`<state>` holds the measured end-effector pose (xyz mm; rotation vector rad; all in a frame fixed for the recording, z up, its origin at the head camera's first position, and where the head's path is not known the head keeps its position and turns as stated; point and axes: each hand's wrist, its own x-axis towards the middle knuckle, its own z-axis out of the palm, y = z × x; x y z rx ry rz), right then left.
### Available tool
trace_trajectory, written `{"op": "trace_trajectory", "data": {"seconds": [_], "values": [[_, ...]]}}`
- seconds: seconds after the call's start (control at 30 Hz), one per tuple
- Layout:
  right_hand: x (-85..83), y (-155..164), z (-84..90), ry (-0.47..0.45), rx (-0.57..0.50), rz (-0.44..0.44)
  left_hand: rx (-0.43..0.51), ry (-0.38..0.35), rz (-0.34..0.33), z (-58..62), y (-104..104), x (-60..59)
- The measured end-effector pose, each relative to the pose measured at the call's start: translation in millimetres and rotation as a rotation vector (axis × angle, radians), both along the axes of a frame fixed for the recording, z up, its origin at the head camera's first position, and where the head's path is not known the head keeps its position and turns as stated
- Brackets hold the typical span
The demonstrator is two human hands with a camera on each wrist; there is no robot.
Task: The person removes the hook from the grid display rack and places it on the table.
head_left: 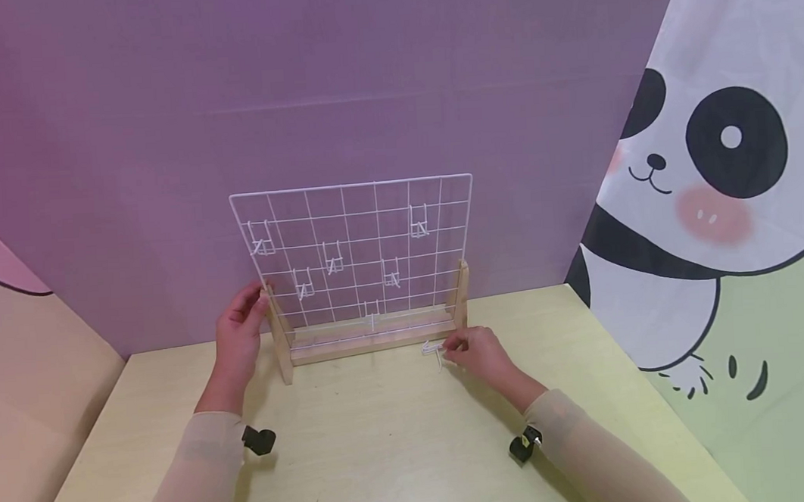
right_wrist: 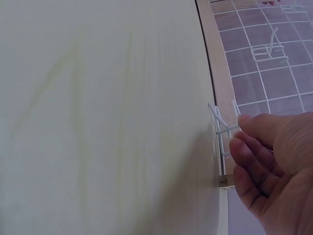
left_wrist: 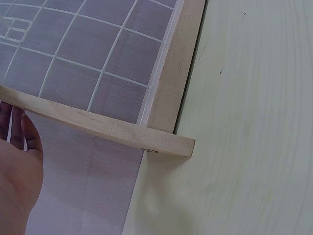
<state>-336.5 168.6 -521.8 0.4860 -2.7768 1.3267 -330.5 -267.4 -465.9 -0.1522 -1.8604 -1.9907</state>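
A white wire grid (head_left: 360, 230) stands upright in a wooden stand (head_left: 373, 345) on the table. Several white wire hooks hang on it, one of them a lower hook (head_left: 372, 321) near the bottom bars. My left hand (head_left: 237, 339) grips the top of the stand's left post (head_left: 280, 341); in the left wrist view its fingers (left_wrist: 30, 134) reach behind the wood, partly hidden. Between thumb and fingertips, my right hand (head_left: 478, 351) pinches a loose white wire hook (right_wrist: 222, 129). That hook is in front of the stand's right end, low over the table.
The pale wood-grain table (head_left: 385, 449) extends in front of the stand. Behind it rises a purple backdrop (head_left: 339, 95). A panda picture (head_left: 735, 226) covers the surface at right. Each sleeve carries a small black wrist camera (head_left: 258, 440).
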Motion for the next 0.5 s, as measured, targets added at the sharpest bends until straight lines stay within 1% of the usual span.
{"op": "trace_trajectory", "data": {"seconds": [0.23,0.37,0.5], "values": [[1.9,-2.6,7.2,-0.010,-0.029,-0.020,0.013,0.009,-0.007,0.7,0.8,-0.2],[1.4,-3.0,9.8,0.029,-0.031,-0.021,0.022,0.019,-0.010,0.6,0.9,-1.0],[-0.6,-2.4,10.5,0.054,-0.059,-0.013,0.013,0.010,-0.006,0.2,0.6,-1.3]]}}
